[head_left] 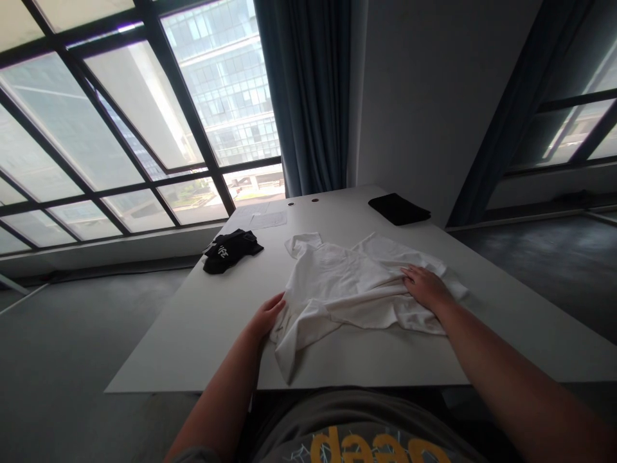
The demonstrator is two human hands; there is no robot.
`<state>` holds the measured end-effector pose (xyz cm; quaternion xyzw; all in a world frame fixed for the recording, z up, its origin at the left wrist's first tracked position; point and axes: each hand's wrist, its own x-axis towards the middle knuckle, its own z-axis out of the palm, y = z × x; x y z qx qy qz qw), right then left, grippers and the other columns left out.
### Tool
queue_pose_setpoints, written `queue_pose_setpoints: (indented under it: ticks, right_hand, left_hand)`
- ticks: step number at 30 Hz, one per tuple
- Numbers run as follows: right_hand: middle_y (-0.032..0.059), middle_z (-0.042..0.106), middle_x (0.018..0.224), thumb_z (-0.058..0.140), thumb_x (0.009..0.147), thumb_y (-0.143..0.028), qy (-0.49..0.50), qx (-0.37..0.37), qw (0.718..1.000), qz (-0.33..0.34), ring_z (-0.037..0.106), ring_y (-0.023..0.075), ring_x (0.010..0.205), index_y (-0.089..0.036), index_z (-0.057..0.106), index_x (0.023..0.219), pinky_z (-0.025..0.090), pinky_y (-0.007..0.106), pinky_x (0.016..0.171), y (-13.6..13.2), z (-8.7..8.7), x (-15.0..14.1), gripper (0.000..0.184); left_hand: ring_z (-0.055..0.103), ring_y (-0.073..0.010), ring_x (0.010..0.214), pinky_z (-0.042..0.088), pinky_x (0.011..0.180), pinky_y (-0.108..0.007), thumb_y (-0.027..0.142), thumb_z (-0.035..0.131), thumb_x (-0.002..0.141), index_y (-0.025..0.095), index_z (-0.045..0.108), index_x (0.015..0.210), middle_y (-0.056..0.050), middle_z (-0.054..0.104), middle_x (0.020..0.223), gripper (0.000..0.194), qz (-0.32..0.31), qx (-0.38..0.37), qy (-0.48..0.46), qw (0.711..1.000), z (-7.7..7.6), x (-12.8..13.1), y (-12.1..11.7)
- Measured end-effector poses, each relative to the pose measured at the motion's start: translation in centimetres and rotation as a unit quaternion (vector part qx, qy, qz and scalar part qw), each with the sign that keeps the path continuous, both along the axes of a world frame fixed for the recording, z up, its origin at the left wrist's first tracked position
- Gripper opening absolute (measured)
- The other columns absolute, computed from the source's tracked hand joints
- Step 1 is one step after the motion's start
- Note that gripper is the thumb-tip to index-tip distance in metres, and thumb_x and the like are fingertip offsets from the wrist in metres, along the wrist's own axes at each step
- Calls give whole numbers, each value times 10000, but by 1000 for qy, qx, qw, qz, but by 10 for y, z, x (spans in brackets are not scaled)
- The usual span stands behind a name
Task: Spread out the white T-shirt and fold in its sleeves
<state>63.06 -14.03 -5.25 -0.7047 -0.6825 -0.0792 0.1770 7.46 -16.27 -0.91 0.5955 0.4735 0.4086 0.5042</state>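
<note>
A white short-sleeved shirt (337,276) lies spread and wrinkled on the white table (193,347), with its near edge folded and bunched. At the shirt's left edge rests my left hand (268,315), its fingers stretched along the cloth and partly hidden. My right hand (427,288) lies on the right part of the shirt, fingers extended over the folds. One corner of white cloth points toward the table's front edge.
A bunched black garment with white lettering (232,249) is on the table's left side. Papers (265,217) lie at the back left, and a folded black item (399,209) at the back right. Behind stand a blue curtain (313,96) and windows.
</note>
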Motion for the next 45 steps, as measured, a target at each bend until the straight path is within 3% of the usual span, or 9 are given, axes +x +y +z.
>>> queue_pose_setpoints:
  ticks: [4, 8, 11, 16, 23, 30, 37, 40, 45]
  right_hand:
    - [152, 627, 1477, 383, 987, -346, -19, -5, 1000, 4, 567, 317, 1374, -149, 689, 1390, 442, 484, 1159, 0, 1, 0, 543]
    - [136, 659, 1441, 408, 973, -332, -17, 5, 1000, 8, 587, 322, 1347, -179, 718, 1357, 452, 488, 1153, -1, 1, 0, 516]
    - [131, 660, 1439, 409, 973, -339, -15, 9, 1000, 5, 593, 317, 1339, -179, 720, 1353, 449, 478, 1159, -1, 0, 0, 517]
    - [103, 676, 1420, 422, 971, -342, -15, 11, 1000, 9, 585, 304, 1349, -216, 721, 1349, 452, 478, 1156, 0, -1, 2, 499]
    - [149, 652, 1445, 403, 987, -347, -23, 4, 1000, 13, 590, 316, 1342, -154, 710, 1364, 448, 473, 1162, 1, -2, 3, 523]
    - [135, 653, 1446, 422, 983, -335, -10, 2, 1000, 12, 585, 321, 1344, -183, 711, 1365, 446, 492, 1158, -1, 2, 1, 502]
    - [163, 642, 1451, 413, 989, -316, -29, -10, 999, 8, 579, 301, 1359, -137, 697, 1377, 434, 444, 1165, -1, 3, 0, 513]
    - [165, 637, 1456, 418, 986, -310, -37, -8, 999, 6, 582, 299, 1354, -135, 696, 1376, 435, 444, 1162, 0, 2, 0, 510]
    - [159, 649, 1441, 421, 988, -313, -37, -7, 999, -1, 592, 299, 1342, -149, 696, 1382, 438, 445, 1161, -1, 3, -2, 508]
  left_hand:
    - [606, -358, 1338, 380, 1214, -526, 792, 691, 777, 187, 775, 1200, -134, 747, 1300, 743, 66, 55, 10, 996, -4, 4, 0]
    - [586, -278, 1362, 380, 1216, -446, 624, 578, 954, 229, 687, 1345, -104, 698, 1385, 567, 153, 194, 54, 967, 2, 5, -3]
    - [654, -251, 1240, 471, 1109, -396, 538, 586, 963, 227, 673, 1345, -99, 736, 1289, 500, 169, 200, 80, 962, 6, 4, -4]
    - [691, -195, 820, 569, 802, -338, 518, 707, 867, 235, 731, 1215, -59, 757, 1025, 449, 119, 145, 127, 974, 8, 5, -5]
    - [482, -324, 1440, 357, 1228, -464, 440, 785, 847, 305, 800, 1206, -82, 568, 1541, 384, -136, 252, 210, 935, 24, 23, -21]
    - [430, -343, 1505, 336, 1260, -457, 498, 703, 930, 280, 828, 1169, -86, 484, 1621, 347, -184, 200, 182, 945, 23, 23, -20]
    - [634, -247, 1282, 477, 1129, -405, 449, 423, 1061, 234, 792, 1128, -104, 680, 1393, 433, -59, 208, 157, 964, 6, 21, -6]
    - [684, -216, 1123, 531, 1018, -366, 351, 579, 966, 263, 725, 1258, -75, 736, 1250, 338, 26, 196, 213, 957, 4, 20, 16]
    - [672, -179, 843, 533, 884, -316, 258, 735, 803, 282, 782, 1105, -26, 764, 1029, 306, 29, 188, 257, 948, 7, 24, 55]
